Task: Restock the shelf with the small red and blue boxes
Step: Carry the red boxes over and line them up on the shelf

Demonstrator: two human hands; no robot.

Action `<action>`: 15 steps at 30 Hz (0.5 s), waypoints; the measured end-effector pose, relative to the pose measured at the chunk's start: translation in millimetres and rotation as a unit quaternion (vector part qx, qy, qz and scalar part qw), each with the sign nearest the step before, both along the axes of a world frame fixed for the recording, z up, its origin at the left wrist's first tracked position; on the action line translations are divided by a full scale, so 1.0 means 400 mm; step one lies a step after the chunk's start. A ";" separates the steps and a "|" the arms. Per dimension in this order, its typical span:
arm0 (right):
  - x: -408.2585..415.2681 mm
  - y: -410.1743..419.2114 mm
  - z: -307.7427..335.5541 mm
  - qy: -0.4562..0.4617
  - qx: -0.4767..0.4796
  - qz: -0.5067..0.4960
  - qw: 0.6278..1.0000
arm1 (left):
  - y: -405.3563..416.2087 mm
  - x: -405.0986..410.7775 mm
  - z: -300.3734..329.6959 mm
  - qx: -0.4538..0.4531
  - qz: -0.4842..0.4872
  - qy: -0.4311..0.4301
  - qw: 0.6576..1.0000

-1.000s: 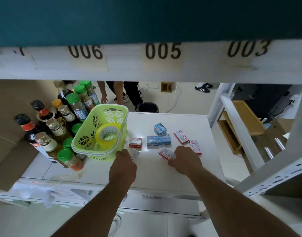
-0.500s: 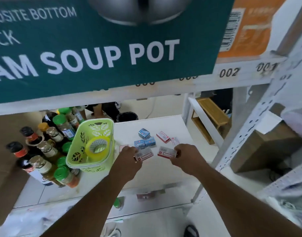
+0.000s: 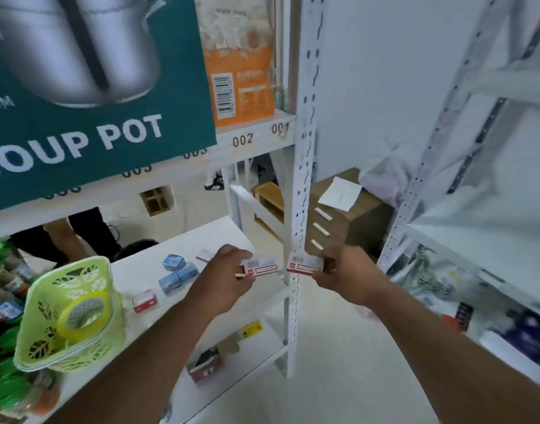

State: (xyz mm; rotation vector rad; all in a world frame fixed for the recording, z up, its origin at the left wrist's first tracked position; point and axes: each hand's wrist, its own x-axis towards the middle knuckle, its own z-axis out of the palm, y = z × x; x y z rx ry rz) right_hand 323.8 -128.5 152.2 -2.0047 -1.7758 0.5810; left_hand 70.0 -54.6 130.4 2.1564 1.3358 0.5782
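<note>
- Head view: the step in hand looks like the carry; each hand holds one small red box lifted clear of the white shelf (image 3: 219,228), and the next move likely calls for turning to the spot to be stocked
- The left hand (image 3: 228,278) pinches its red box (image 3: 261,267) at the left end, forearm reaching forward
- The right hand (image 3: 349,275) pinches the other red box (image 3: 303,266), near the white upright (image 3: 302,179)
- Three blue boxes (image 3: 177,272) and a third red box (image 3: 144,300) lie on the shelf, right of the green basket (image 3: 48,341)

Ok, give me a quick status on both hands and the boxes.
Left hand grips one red box; right hand grips another. Blue boxes on shelf. Upright post just behind.
</note>
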 end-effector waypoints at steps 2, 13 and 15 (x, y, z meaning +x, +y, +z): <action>0.076 -0.064 0.024 -0.002 0.001 -0.029 1.000 | -0.021 0.083 0.031 0.005 -0.038 0.012 0.999; 0.567 -0.516 0.251 -0.074 0.032 -0.216 0.973 | -0.194 0.721 0.229 0.003 -0.232 0.011 0.973; 0.653 -0.591 0.310 -0.098 0.034 -0.243 0.964 | -0.226 0.838 0.285 0.000 -0.259 -0.017 0.966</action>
